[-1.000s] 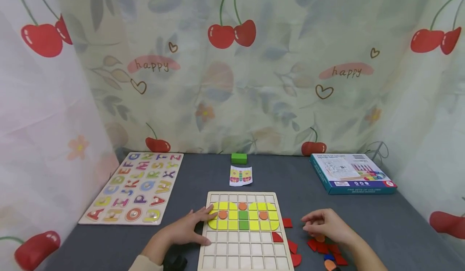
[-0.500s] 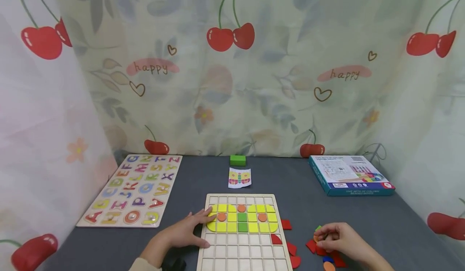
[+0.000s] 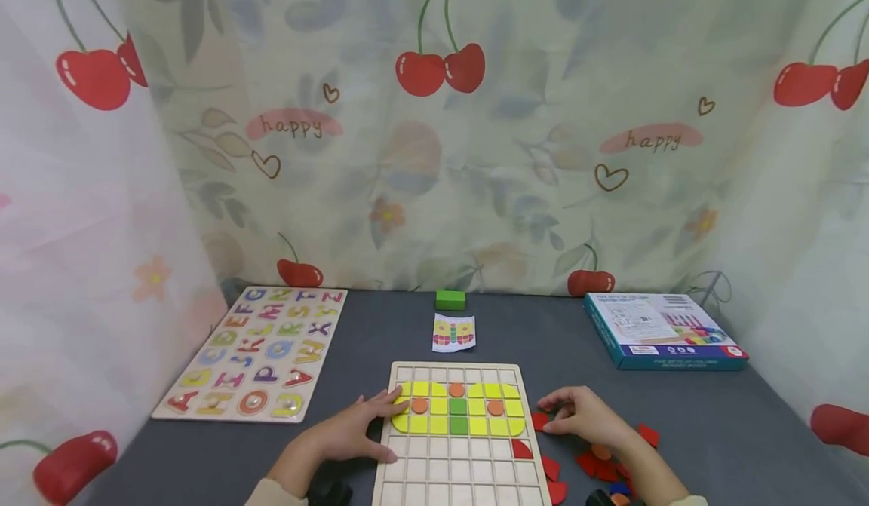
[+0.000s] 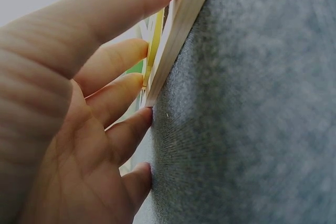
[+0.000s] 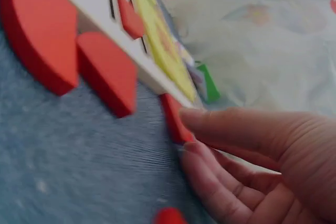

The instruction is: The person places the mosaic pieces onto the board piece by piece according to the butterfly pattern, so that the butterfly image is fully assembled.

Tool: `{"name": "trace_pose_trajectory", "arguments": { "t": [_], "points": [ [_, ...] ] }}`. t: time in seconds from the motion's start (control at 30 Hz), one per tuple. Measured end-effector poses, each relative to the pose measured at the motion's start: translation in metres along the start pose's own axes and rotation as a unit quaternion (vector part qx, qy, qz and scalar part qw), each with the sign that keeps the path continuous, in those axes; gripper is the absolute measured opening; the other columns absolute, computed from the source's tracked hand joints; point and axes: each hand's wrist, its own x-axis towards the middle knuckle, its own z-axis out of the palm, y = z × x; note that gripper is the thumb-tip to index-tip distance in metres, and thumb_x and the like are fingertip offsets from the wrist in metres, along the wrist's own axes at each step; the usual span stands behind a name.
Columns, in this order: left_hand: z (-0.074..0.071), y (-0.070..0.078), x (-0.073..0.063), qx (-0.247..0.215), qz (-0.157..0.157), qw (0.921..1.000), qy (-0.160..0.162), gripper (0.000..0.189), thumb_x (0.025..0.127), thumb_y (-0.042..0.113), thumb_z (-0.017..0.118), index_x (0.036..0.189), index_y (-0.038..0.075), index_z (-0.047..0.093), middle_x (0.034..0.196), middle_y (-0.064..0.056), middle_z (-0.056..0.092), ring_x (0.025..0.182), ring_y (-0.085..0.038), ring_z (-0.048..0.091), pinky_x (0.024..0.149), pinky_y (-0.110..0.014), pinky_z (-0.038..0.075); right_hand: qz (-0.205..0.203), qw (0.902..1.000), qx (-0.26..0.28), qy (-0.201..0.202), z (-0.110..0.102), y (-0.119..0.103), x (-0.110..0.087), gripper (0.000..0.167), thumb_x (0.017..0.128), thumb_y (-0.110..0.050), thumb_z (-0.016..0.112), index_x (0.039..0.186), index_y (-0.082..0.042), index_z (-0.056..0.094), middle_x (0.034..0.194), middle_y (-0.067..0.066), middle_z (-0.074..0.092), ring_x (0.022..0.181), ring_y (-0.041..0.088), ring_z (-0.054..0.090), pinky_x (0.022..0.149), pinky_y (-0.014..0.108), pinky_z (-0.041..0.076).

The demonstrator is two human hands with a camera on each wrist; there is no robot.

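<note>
A wooden grid board [image 3: 456, 470] lies before me, filled partly with yellow tiles [image 3: 440, 424], green squares [image 3: 459, 415] and orange discs [image 3: 457, 390]; one red quarter-round tile [image 3: 521, 449] sits lower right. My left hand [image 3: 342, 432] rests at the board's left edge, its fingertips reaching the yellow tiles and the thumb lower down. Off the right edge lies a red square tile [image 3: 540, 421]. My right hand [image 3: 585, 418] is at that tile, thumb and forefinger spread about its end, as the right wrist view [image 5: 176, 119] shows too.
Two red curved tiles [image 3: 555, 491] lie beside the board. Loose tiles [image 3: 596, 467] are piled under the right forearm. A butterfly picture card [image 3: 453, 333] and green block [image 3: 450, 300] stand beyond the board. An alphabet puzzle [image 3: 254, 355] is left, a blue box [image 3: 665, 332] right.
My right hand first went down to the tile pile, then moved left to the red square tile beside the board. My left hand has stayed on the board's edge.
</note>
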Motion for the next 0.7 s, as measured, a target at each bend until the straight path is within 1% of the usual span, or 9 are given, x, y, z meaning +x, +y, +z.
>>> {"name": "trace_pose_trajectory", "arguments": {
  "t": [0.13,0.23,0.33,0.43,0.57,0.63,0.7],
  "points": [
    [0.0,0.0,0.001,-0.002,-0.003,1.0,-0.001,0.074,0.075,0.035,0.076,0.14,0.02,0.045,0.155,-0.008,0.024,0.144,-0.036,0.014,0.112,-0.063,0.004,-0.009,0.9998,-0.016,0.001,0.002,0.004,0.005,0.035,0.077,-0.016,0.075,0.103,0.005,0.064,0.074,0.002,0.06,0.063,0.012,0.053,0.056,0.022,0.046],
    [-0.001,0.001,0.0,-0.005,-0.005,1.0,0.0,0.074,0.075,0.034,0.076,0.14,0.019,0.044,0.155,-0.009,0.024,0.144,-0.036,0.014,0.112,-0.063,0.003,-0.013,0.9999,-0.002,-0.007,0.003,0.003,0.006,0.032,0.077,-0.015,0.075,0.099,0.004,0.062,0.071,0.001,0.055,0.062,0.012,0.05,0.055,0.021,0.044],
    [-0.001,0.002,-0.001,-0.005,-0.005,1.0,0.001,0.074,0.075,0.034,0.076,0.14,0.018,0.044,0.155,-0.009,0.024,0.144,-0.036,0.014,0.112,-0.063,0.004,-0.012,0.9998,0.013,-0.011,0.003,-0.001,0.006,0.028,0.08,-0.015,0.073,0.096,0.004,0.059,0.074,0.002,0.056,0.065,0.013,0.052,0.058,0.022,0.048],
    [-0.001,0.003,-0.001,-0.003,-0.004,1.0,0.001,0.074,0.075,0.033,0.076,0.14,0.018,0.044,0.155,-0.009,0.024,0.143,-0.036,0.015,0.112,-0.063,0.004,0.0,0.9997,0.024,0.0,0.004,-0.006,0.005,0.026,0.083,-0.016,0.07,0.095,0.004,0.06,0.08,0.005,0.058,0.07,0.016,0.056,0.063,0.026,0.053],
    [-0.001,0.003,-0.001,-0.003,-0.004,1.0,0.0,0.074,0.075,0.033,0.076,0.14,0.017,0.044,0.154,-0.01,0.024,0.143,-0.037,0.015,0.112,-0.064,0.004,0.014,0.9988,0.044,0.012,0.005,-0.013,0.004,0.027,0.085,-0.019,0.068,0.096,0.004,0.06,0.081,0.005,0.061,0.072,0.016,0.06,0.068,0.03,0.057],
    [-0.001,0.004,-0.002,-0.004,-0.003,1.0,0.0,0.074,0.075,0.033,0.076,0.14,0.017,0.044,0.154,-0.01,0.024,0.143,-0.037,0.015,0.112,-0.064,0.004,0.008,0.9984,0.055,0.008,0.007,-0.017,0.005,0.028,0.085,-0.019,0.067,0.097,0.005,0.06,0.081,0.005,0.061,0.073,0.016,0.061,0.068,0.031,0.057],
    [-0.001,0.003,-0.002,-0.005,-0.003,1.0,-0.002,0.074,0.076,0.033,0.076,0.14,0.017,0.044,0.155,-0.01,0.024,0.143,-0.037,0.015,0.112,-0.064,0.004,0.004,0.9975,0.071,-0.006,0.012,-0.021,0.006,0.029,0.085,-0.02,0.068,0.097,0.005,0.06,0.081,0.005,0.062,0.072,0.015,0.061,0.068,0.031,0.058]
  ]
}}
